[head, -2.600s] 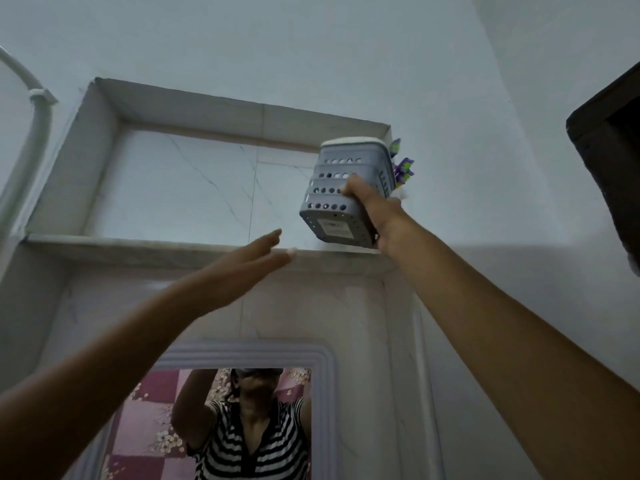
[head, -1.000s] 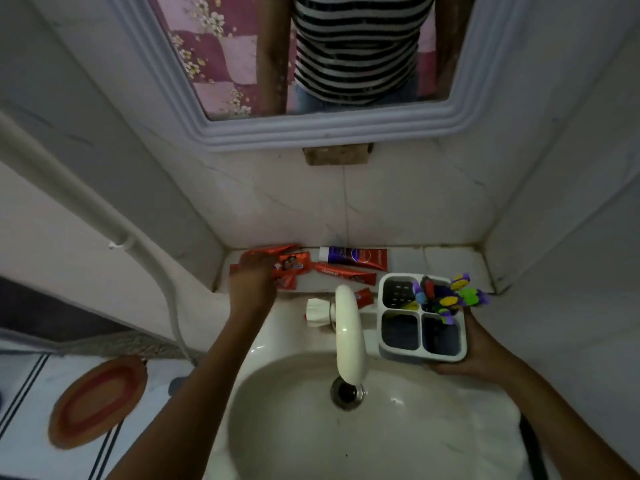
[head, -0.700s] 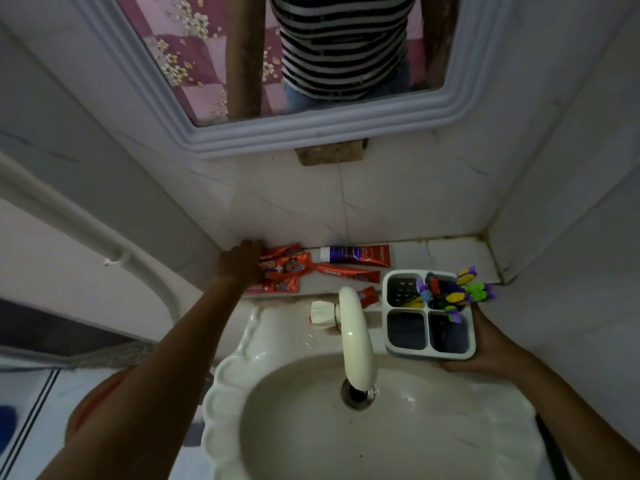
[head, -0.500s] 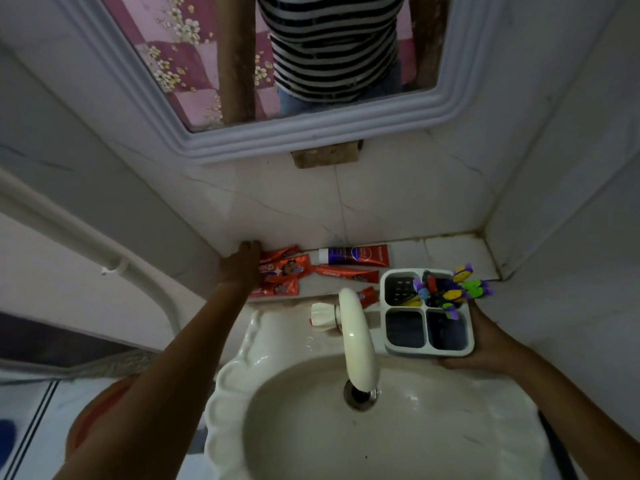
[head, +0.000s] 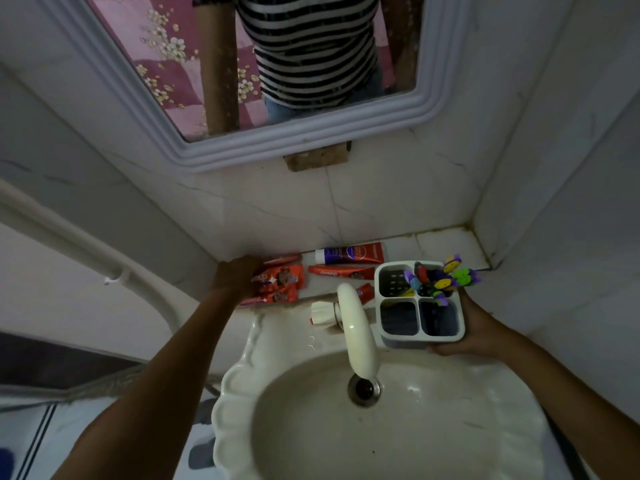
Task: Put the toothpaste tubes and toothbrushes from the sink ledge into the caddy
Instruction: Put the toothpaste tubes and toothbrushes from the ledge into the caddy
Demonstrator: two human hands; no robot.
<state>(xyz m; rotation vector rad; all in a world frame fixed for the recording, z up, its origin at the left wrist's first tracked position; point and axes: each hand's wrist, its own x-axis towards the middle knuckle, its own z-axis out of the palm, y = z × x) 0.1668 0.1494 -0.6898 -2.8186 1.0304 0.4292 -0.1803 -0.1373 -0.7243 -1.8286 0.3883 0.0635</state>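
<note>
My right hand [head: 474, 327] holds a grey four-compartment caddy [head: 420, 337] upright at the sink's right rim. Several toothbrushes [head: 441, 278] with purple, yellow and green handles stand in its back right compartment. On the ledge behind the sink lie several red toothpaste tubes [head: 282, 278], a long red tube [head: 341, 271] and a blue-and-red tube [head: 349, 253]. My left hand [head: 237, 275] rests on the left end of the red tubes, fingers curled over them; whether it grips one is unclear.
A white tap [head: 356, 336] with a knob [head: 322, 315] stands between the tubes and the caddy, over the basin [head: 346, 427]. A framed mirror [head: 277, 81] hangs above. Tiled walls close in at the right and left. A white pipe [head: 86, 251] runs along the left wall.
The caddy came down from the high shelf to the sink's right rim. My left hand slid left along the ledge onto the end of the red tubes, where it has stayed.
</note>
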